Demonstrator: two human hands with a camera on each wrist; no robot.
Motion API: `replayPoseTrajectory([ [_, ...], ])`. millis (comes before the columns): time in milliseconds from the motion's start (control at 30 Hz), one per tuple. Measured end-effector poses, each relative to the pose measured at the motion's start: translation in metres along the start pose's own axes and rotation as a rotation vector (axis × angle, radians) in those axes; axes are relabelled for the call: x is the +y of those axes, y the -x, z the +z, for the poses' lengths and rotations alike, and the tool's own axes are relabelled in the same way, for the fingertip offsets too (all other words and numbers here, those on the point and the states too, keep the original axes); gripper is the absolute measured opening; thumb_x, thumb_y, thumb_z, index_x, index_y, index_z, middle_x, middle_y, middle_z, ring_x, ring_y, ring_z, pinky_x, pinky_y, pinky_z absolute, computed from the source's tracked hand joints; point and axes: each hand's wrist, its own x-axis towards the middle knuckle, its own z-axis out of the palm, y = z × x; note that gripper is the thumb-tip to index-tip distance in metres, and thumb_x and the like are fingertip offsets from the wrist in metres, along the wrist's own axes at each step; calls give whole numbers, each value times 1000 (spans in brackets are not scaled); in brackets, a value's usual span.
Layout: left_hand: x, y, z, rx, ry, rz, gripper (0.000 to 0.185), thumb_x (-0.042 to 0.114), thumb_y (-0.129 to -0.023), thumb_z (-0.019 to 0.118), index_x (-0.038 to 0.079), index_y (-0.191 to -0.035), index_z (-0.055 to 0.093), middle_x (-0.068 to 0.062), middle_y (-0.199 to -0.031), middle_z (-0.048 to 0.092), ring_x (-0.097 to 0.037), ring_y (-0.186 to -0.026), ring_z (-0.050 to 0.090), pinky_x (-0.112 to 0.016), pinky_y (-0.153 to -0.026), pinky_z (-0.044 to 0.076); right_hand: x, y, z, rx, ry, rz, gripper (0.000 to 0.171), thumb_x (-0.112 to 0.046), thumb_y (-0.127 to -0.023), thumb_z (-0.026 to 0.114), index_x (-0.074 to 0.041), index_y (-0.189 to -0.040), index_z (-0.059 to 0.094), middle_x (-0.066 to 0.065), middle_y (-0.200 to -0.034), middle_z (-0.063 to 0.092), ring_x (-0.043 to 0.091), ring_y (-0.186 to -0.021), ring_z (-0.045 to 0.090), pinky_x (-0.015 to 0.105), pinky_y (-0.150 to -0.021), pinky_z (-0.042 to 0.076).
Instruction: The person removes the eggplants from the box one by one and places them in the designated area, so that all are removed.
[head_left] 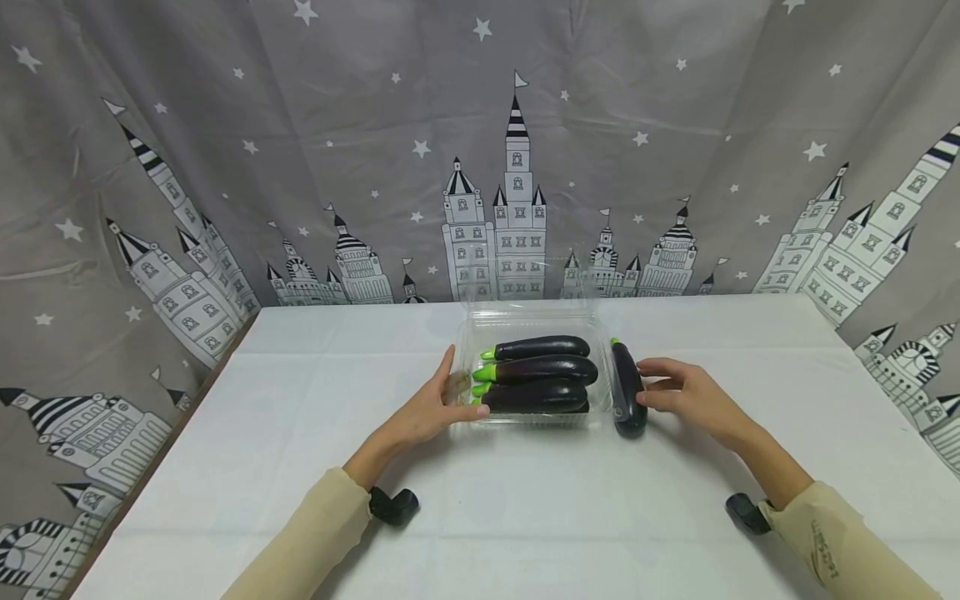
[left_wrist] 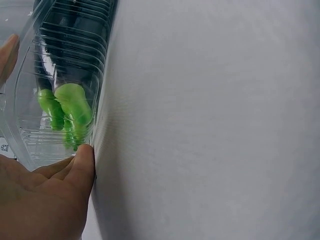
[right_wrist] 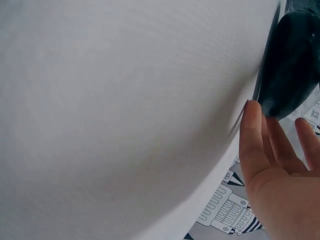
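Observation:
A clear plastic clamshell box (head_left: 536, 323) sits mid-table with its lid (head_left: 525, 279) standing up at the back. Three dark purple eggplants (head_left: 543, 369) with green stems lie stacked inside, stems pointing left. A fourth eggplant (head_left: 627, 387) lies on the cloth against the box's right wall. My left hand (head_left: 448, 400) rests flat against the box's left end, thumb at the front corner. In the left wrist view the green stems (left_wrist: 72, 102) show through the ribbed box wall (left_wrist: 30, 135) above my left hand (left_wrist: 47, 200). My right hand (head_left: 662, 387) touches the loose eggplant (right_wrist: 292, 65) with straight fingers (right_wrist: 255, 135).
A white cloth (head_left: 525, 517) covers the table, whose left edge (head_left: 187, 400) runs diagonally. A grey curtain (head_left: 300, 167) printed with castles and stars hangs close behind the box. Black wrist mounts (head_left: 393, 504) sit by both sleeves.

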Motion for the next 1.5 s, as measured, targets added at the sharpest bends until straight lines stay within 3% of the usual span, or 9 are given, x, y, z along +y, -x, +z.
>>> replayPoseTrajectory([
  [267, 0, 1, 0, -11, 23, 18, 118, 39, -84, 78, 21, -158, -12, -20, -160, 19, -34, -147, 19, -56, -115, 22, 1, 1, 0, -25, -10, -27, 54, -16, -92, 69, 5, -138, 51, 25, -137, 54, 40, -119, 57, 53, -97, 46],
  [600, 2, 3, 0, -21, 41, 29, 117, 36, -85, 77, 21, -158, -14, -21, -160, 18, -34, -146, 21, -54, -115, 23, -1, 1, 1, -23, -75, -21, 55, -18, -97, 64, 10, -141, 44, 29, -138, 50, 39, -117, 58, 35, -83, 56],
  [800, 1, 1, -1, -19, 26, 25, 120, 40, -84, 78, 21, -158, -14, -20, -161, 18, -33, -147, 21, -54, -115, 23, -2, 2, -3, 17, -29, -45, 54, -15, -95, 66, 8, -139, 48, 26, -136, 53, 39, -119, 57, 39, -94, 49],
  [1000, 0, 2, -1, 0, 18, 18, 122, 45, -80, 80, 28, -158, -12, -16, -161, 18, -29, -147, 21, -53, -115, 23, -8, 4, -12, 80, 9, -64, 50, -16, -95, 67, 7, -137, 52, 25, -133, 56, 38, -119, 57, 21, -90, 47],
  [1133, 0, 2, -1, -1, 9, 20, 120, 44, -81, 80, 26, -159, -10, -18, -161, 16, -32, -147, 19, -55, -115, 22, -16, 3, -15, 100, 15, -68, 48, -18, -95, 67, 4, -136, 54, 24, -132, 57, 37, -119, 57, 15, -87, 45],
  [1233, 1, 2, -2, -6, -2, 18, 119, 44, -82, 79, 24, -159, -10, -20, -161, 15, -34, -147, 18, -56, -115, 21, -22, 2, -17, 103, 21, -73, 47, -19, -95, 67, 2, -135, 55, 23, -133, 57, 36, -120, 56, 21, -91, 46],
  [1400, 2, 2, -2, -15, 2, 16, 117, 41, -84, 78, 25, -159, -11, -21, -161, 16, -35, -147, 19, -56, -115, 22, -35, -3, -15, 95, 3, -79, 48, -20, -96, 67, 0, -137, 54, 23, -135, 56, 36, -123, 54, 49, -102, 42],
  [1500, 3, 2, -1, -17, 4, 16, 117, 39, -84, 78, 25, -158, -11, -20, -161, 17, -35, -147, 20, -55, -115, 22, -42, -7, -12, 86, -38, -91, 47, -19, -96, 66, 0, -137, 54, 22, -135, 55, 37, -124, 53, 54, -104, 40],
])
